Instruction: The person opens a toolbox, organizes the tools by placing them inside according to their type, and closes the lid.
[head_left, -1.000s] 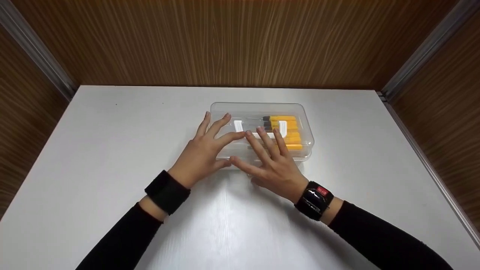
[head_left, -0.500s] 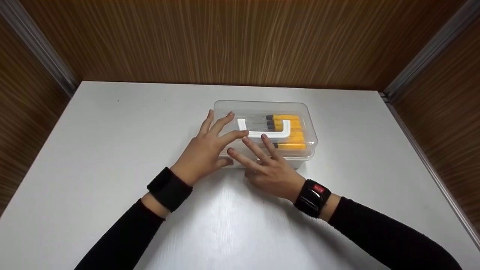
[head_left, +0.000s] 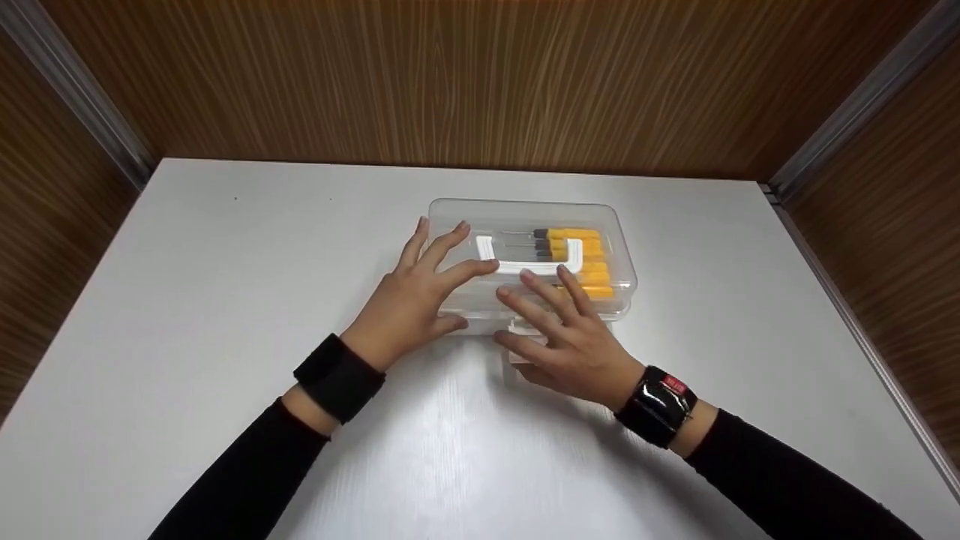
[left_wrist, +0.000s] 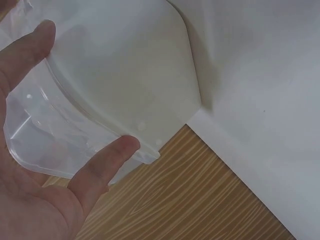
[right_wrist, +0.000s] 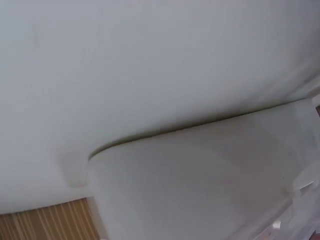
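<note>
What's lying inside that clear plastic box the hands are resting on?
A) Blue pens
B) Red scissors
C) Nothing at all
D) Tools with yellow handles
D: through the clear box, a row of yellow-handled tools with dark collars and thin metal shafts shows beneath the white handle on its lid, while the left hand and right hand rest on the lid.
</note>
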